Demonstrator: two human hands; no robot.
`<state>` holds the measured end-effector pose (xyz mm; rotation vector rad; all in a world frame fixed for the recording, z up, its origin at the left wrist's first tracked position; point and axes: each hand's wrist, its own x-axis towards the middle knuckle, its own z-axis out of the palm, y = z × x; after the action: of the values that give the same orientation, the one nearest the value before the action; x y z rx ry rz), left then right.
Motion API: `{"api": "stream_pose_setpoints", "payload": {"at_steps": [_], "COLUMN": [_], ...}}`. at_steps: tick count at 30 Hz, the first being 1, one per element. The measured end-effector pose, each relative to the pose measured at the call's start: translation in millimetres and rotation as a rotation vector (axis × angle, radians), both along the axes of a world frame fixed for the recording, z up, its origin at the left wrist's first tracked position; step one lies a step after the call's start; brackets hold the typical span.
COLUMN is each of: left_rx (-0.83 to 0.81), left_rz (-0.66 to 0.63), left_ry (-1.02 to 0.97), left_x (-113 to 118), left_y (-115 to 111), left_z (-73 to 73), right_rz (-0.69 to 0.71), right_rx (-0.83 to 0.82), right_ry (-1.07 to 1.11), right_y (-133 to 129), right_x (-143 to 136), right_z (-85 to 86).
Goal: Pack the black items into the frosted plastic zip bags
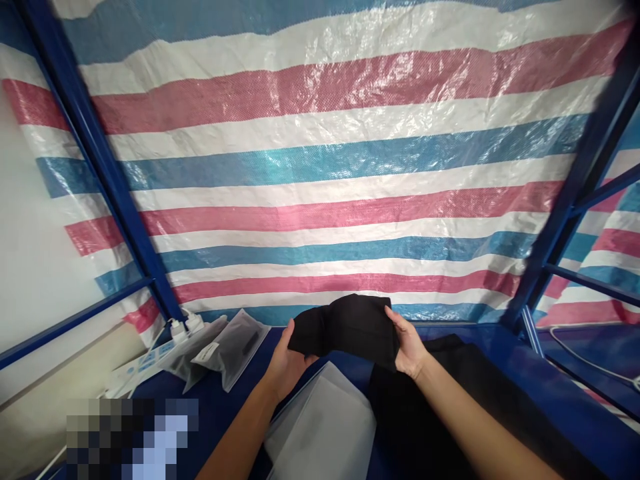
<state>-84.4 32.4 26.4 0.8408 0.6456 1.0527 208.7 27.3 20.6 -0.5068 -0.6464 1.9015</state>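
Observation:
A folded black cloth (345, 327) is held up between my two hands, above the blue surface. My left hand (290, 363) grips its left end, thumb on the near face and fingers partly behind. At the right end, my right hand (409, 343) pinches the edge, with some fingers hidden behind the fabric. Below the cloth lie translucent plastic bags (325, 427), overlapping one another. To their right a larger black cloth (425, 413) is spread out, partly under my right forearm. I cannot tell what garment either black piece is.
Frosted zip bags (235, 350) with dark contents lie at the left by a white power strip (150, 360) with plugs in it. Blue metal posts (100, 153) stand on both sides. A striped plastic sheet (320, 160) hangs behind. The lower left is pixelated.

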Motion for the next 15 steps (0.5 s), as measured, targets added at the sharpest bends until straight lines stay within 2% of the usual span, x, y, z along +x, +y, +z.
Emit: {"api": "stream_pose_setpoints", "payload": {"at_steps": [3,5,7,9,11,13,15], "left_rx": [0.018,0.031,0.022,0.053,0.181,0.36,0.565], "left_rz": [0.141,0.138,0.068,-0.056,-0.167,-0.141,-0.02], "left_ry": [0.018,0.057,0.116,0.22,0.403,0.64,0.858], "left_x": [-2,5,18,32,44,52,57], "left_y": [-3,-13,-29,-47,-64,-75,-82], "left_z": [7.3,11.8,13.3,10.9,6.1,2.6,4.4], "right_rz": [-0.031,-0.101,-0.192,-0.244,-0.307,-0.472,-0.601], "right_rx": [-0.084,-0.08,-0.028,0.024,0.091,0.194,0.366], "right_ry": [-0.123,-0.228,-0.327,-0.433,-0.599,-0.886,-1.212], "right_y": [-17,-36,-58,-81,-103,-124,-145], "right_x": [24,48,76,107,135,157,171], "right_z": [21.3,30.3,31.3,23.9,9.8,-8.2,-26.7]}}
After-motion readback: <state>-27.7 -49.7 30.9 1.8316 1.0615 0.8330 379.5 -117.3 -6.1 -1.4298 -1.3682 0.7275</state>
